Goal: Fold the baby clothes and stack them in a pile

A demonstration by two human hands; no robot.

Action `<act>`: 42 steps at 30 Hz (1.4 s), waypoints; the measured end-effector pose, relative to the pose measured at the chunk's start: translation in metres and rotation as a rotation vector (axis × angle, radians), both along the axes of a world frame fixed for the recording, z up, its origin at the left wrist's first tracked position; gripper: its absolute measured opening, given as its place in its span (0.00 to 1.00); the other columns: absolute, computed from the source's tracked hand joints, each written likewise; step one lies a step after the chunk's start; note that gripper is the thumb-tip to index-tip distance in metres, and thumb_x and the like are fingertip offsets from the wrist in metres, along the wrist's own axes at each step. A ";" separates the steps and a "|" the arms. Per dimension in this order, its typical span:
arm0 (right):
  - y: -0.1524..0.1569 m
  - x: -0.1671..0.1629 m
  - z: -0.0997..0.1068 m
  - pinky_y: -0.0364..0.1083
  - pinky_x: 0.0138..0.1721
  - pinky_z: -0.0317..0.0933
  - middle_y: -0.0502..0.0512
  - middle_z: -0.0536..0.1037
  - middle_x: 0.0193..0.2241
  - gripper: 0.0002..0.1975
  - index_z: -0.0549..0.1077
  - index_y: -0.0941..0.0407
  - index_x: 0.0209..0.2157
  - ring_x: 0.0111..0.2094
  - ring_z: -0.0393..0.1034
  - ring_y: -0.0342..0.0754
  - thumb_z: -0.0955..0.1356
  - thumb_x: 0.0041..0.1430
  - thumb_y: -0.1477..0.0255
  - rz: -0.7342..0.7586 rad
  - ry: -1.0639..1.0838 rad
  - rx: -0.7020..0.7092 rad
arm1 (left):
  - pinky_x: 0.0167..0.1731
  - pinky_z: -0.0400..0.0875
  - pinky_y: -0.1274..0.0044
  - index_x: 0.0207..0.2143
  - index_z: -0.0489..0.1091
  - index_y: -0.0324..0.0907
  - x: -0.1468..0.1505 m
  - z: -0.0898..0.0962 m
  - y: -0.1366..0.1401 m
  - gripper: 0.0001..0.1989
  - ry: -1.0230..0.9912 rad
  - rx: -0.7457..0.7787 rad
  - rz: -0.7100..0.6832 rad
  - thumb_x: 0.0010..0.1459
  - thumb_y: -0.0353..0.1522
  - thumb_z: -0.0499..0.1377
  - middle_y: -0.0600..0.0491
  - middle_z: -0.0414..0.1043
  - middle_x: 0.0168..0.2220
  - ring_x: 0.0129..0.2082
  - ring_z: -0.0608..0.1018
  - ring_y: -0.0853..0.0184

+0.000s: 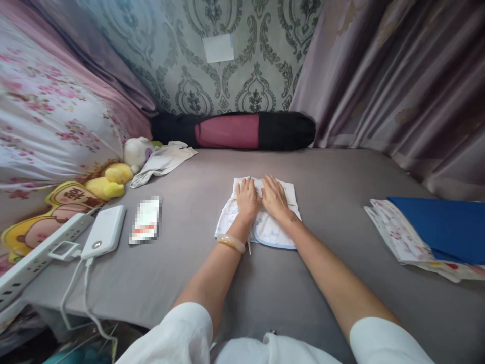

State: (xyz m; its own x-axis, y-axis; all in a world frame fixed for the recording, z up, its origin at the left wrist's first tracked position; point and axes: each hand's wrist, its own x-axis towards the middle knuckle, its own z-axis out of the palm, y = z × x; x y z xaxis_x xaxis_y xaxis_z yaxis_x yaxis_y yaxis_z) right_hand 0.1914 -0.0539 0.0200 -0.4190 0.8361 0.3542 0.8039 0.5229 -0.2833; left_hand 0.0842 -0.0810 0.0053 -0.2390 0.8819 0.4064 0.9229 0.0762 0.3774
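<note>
A: What lay about the garment (pixel 273 233)?
B: On it rested left hand (pixel 248 198) and right hand (pixel 274 196); left of it, power bank (pixel 105 230); right of it, cloth stack (pixel 445 227).
A: Behind it?
B: The long bag (pixel 227 133) lay there.

Soft, even light on the white garment (pixel 275 231)! Left of it, a flat item (pixel 146 218) breaks into pixels; right, dim curtains (pixel 382 86) stretch.

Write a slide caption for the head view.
Left hand and right hand rest side by side on a white, blue-edged garment on a grey surface.
</note>
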 end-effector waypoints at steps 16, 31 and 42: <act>-0.005 0.006 0.002 0.56 0.66 0.38 0.59 0.53 0.67 0.28 0.56 0.62 0.65 0.68 0.44 0.52 0.50 0.68 0.67 0.081 -0.211 -0.220 | 0.62 0.53 0.65 0.63 0.57 0.33 -0.020 0.008 -0.005 0.27 0.206 -0.284 -0.113 0.68 0.38 0.40 0.41 0.57 0.65 0.65 0.59 0.55; -0.006 0.018 -0.002 0.59 0.66 0.33 0.59 0.51 0.68 0.28 0.54 0.58 0.66 0.68 0.40 0.53 0.50 0.69 0.64 0.037 -0.197 -0.185 | 0.64 0.47 0.59 0.66 0.51 0.37 -0.035 0.002 -0.004 0.32 0.312 -0.295 -0.150 0.67 0.45 0.38 0.39 0.50 0.67 0.67 0.53 0.53; -0.006 0.017 -0.003 0.64 0.64 0.35 0.66 0.53 0.67 0.27 0.57 0.58 0.65 0.67 0.43 0.59 0.52 0.69 0.64 -0.128 -0.200 -0.158 | 0.63 0.46 0.57 0.66 0.52 0.36 -0.038 0.007 -0.002 0.32 0.269 -0.375 -0.186 0.67 0.45 0.38 0.37 0.49 0.67 0.68 0.51 0.52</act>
State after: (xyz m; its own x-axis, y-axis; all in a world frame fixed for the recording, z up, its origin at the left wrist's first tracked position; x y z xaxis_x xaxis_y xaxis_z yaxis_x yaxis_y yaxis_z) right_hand 0.2083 -0.0595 0.0167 -0.3548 0.9250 0.1360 0.9088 0.3754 -0.1823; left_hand 0.0464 -0.0831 0.0125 0.0059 0.9969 0.0789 0.9947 -0.0140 0.1021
